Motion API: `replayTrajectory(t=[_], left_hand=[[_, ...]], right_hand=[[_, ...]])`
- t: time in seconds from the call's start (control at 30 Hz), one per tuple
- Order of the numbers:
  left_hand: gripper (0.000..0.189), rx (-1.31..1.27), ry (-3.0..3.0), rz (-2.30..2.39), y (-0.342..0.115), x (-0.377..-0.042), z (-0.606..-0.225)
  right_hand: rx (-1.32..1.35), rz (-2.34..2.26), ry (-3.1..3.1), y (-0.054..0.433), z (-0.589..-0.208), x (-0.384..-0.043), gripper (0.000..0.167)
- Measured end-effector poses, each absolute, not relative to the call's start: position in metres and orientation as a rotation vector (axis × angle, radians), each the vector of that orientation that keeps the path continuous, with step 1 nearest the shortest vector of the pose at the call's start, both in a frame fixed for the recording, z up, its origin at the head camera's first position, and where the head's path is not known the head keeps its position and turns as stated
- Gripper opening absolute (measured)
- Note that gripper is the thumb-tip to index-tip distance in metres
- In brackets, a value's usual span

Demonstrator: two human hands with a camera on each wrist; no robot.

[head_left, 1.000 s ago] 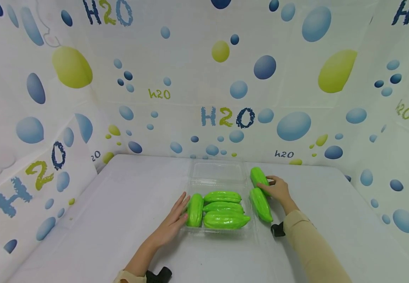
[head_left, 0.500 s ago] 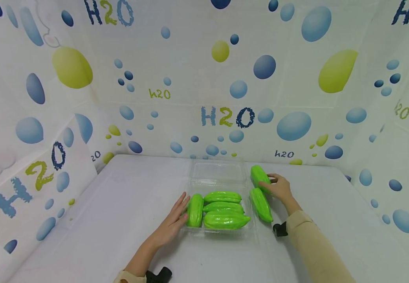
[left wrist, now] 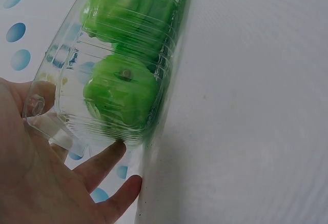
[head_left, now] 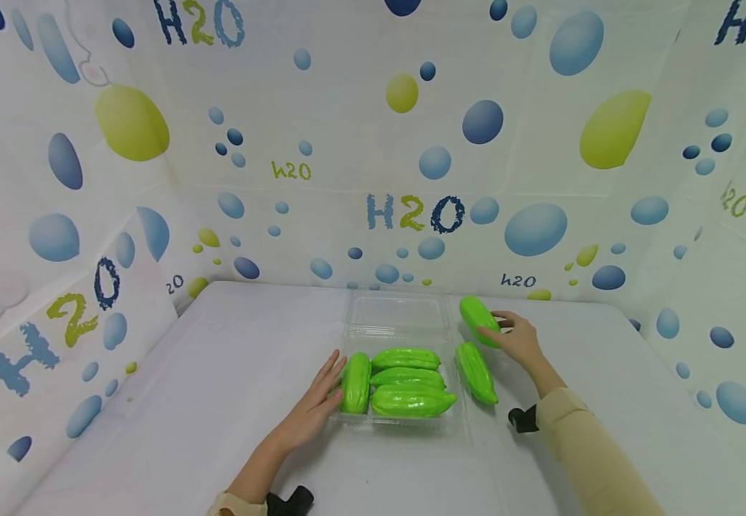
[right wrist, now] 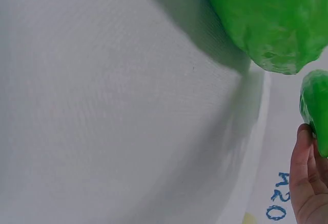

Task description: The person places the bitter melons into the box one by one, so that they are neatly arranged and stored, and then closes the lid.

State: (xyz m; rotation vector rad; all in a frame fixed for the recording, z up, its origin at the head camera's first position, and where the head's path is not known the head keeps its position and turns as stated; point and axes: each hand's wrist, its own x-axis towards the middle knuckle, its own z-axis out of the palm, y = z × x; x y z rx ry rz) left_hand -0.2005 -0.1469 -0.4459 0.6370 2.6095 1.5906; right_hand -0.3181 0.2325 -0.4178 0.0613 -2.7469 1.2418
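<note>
My right hand (head_left: pixel 519 338) pinches a glossy green gourd-like vegetable (head_left: pixel 478 317) between thumb and fingers, beyond the container's right side. Just below it, a second green vegetable (head_left: pixel 476 373) lies on the table. At the left end of a clear plastic container (head_left: pixel 405 421), my left hand (head_left: pixel 311 407) rests with its fingers extended against the wall. In the left wrist view, those fingertips (left wrist: pixel 119 148) touch the ribbed plastic. Several more green vegetables sit inside: one upright vegetable (head_left: pixel 355 383) at the left, the others lying crosswise beside it.
The container's clear lid (head_left: pixel 398 313) stands open at the back. A white cloth (head_left: pixel 218 373) covers the table. Behind it hangs a printed curtain (head_left: pixel 347 129) with blue and green drops. Dark wrist camera mounts (head_left: pixel 523 420) stick out by the sleeves.
My right hand has moved slightly right and away from me with the vegetable, which has parted from the one below it. My left hand and the container have stayed put.
</note>
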Motion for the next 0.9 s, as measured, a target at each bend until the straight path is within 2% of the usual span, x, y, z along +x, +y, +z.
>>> replayTrajectory(t=[0.23,0.9], left_hand=[[0.051,0.642,2.615,1.577,-0.147,-0.201,-0.447],[0.051,0.678,2.601,1.607,-0.148,-0.202,-0.447]], right_hand=[[0.153,1.268,-2.712,0.234,-0.409,-0.312,0.064],[0.391,1.341,-2.707,0.198,-0.384,-0.294,0.056]])
